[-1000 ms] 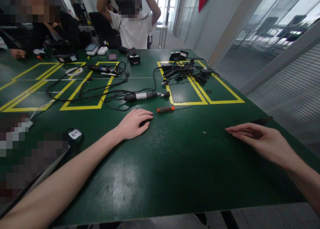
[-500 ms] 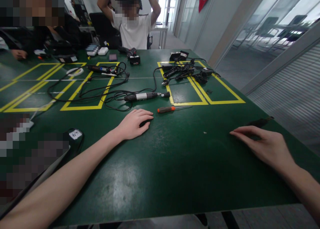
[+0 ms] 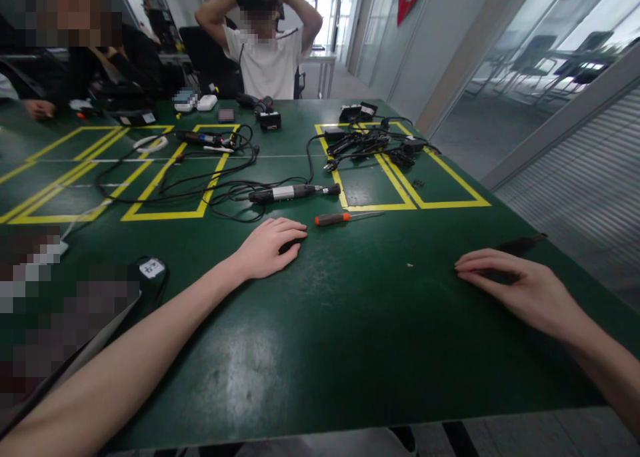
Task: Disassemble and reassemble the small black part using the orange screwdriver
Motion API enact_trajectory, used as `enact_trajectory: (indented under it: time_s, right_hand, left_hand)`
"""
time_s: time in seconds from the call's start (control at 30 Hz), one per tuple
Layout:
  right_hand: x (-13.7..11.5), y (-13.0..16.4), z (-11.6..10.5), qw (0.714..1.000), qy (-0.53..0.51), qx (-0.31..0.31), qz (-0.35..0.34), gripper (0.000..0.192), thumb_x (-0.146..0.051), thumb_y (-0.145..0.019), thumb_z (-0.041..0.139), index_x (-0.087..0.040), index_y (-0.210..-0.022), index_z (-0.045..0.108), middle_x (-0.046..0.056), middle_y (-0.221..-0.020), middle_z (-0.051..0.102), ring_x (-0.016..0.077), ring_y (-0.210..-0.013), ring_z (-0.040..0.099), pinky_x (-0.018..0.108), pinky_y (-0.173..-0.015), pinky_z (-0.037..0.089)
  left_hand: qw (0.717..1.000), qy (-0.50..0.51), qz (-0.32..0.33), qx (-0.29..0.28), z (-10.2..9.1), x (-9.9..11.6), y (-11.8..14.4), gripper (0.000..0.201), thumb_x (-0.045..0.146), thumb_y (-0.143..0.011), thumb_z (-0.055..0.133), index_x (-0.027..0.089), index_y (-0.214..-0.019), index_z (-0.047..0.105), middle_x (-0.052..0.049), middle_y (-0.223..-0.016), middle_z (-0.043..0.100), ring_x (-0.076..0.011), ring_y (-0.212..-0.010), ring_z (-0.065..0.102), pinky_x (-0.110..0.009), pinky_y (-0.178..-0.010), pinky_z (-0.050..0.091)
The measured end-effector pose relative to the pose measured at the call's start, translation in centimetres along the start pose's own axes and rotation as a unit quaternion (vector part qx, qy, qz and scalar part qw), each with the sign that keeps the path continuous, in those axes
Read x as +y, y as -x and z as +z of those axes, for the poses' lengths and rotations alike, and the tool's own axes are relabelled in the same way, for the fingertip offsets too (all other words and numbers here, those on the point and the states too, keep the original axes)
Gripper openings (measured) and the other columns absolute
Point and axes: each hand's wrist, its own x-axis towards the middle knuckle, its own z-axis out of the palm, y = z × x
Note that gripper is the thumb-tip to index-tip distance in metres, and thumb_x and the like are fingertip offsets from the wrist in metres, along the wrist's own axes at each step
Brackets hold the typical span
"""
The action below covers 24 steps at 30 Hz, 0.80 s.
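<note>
My left hand (image 3: 273, 247) rests on the green table (image 3: 350, 350), palm down, with its fingers stretched out and the thumb apart. Just beyond its fingertips lies a screwdriver (image 3: 331, 219) with a grey and orange handle, not touched. Behind it is a black and silver corded electric screwdriver (image 3: 285, 192). Over the table's right side my right hand (image 3: 520, 284) is closed in a pinch, thumb tip against the fingertips. Whether anything sits between those tips is too small to tell. A dark slim tool (image 3: 523, 244) lies just behind the right hand, partly hidden by it.
A pile of black cables and adapters (image 3: 365, 140) lies across yellow tape frames at the back right. A second corded driver (image 3: 205, 138) lies at the back left. A tiny pale scrap (image 3: 410, 265) is between my hands. Two people sit across the table.
My right hand has shifted slightly left and its fingers have rearranged, still pinched. My left hand has stayed put. The person opposite has lowered a dark headset into view.
</note>
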Motion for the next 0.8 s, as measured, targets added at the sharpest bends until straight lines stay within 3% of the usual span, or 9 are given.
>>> enact_trajectory:
  time_s: [0.2,0.4,0.6,0.8]
  right_hand:
    - [-0.4,-0.1,0.3,0.999,0.025,0.025,0.017,0.046,-0.067,-0.075,0.071,-0.022,-0.076,0.081,0.010,-0.080,0.080,0.0286,-0.072,0.076,0.038,-0.064,0.063]
    - [-0.4,-0.2,0.2,0.994,0.106,0.005,-0.035,0.058,-0.073,-0.085,0.056,-0.020,-0.081,0.081,0.012,-0.080,0.080,0.0294,-0.069,0.075,0.042,-0.066,0.063]
    - [-1.2,-0.5,-0.2,0.995,0.077,-0.049,0.038,0.060,-0.077,-0.078,0.059,-0.022,-0.077,0.081,0.011,-0.079,0.080,0.0303,-0.071,0.075,0.042,-0.064,0.061]
    - [-1.4,-0.8,-0.9,0.989,0.031,-0.101,0.108,0.041,-0.061,-0.069,0.068,-0.023,-0.078,0.081,0.011,-0.083,0.080,0.0327,-0.078,0.076,0.046,-0.073,0.064]
  left_hand:
    - [1.000,-0.002,0.005,0.003,0.0,0.0,0.0,0.035,0.028,-0.099,0.047,0.018,-0.120,0.073,-0.010,-0.134,0.072,-0.0267,-0.125,0.066,-0.050,-0.108,0.052]
    - [1.000,-0.004,0.003,0.003,0.0,-0.1,0.0,0.034,0.028,-0.099,0.048,0.019,-0.120,0.073,-0.010,-0.134,0.072,-0.0268,-0.125,0.066,-0.050,-0.107,0.052]
    - [1.000,-0.007,0.007,0.006,0.0,-0.1,0.1,0.034,0.028,-0.099,0.048,0.018,-0.120,0.072,-0.010,-0.134,0.072,-0.0267,-0.125,0.066,-0.049,-0.107,0.052]
    - [1.000,-0.007,0.009,0.007,0.1,-0.1,0.0,0.033,0.028,-0.099,0.048,0.018,-0.120,0.072,-0.010,-0.134,0.072,-0.0265,-0.125,0.067,-0.048,-0.106,0.052]
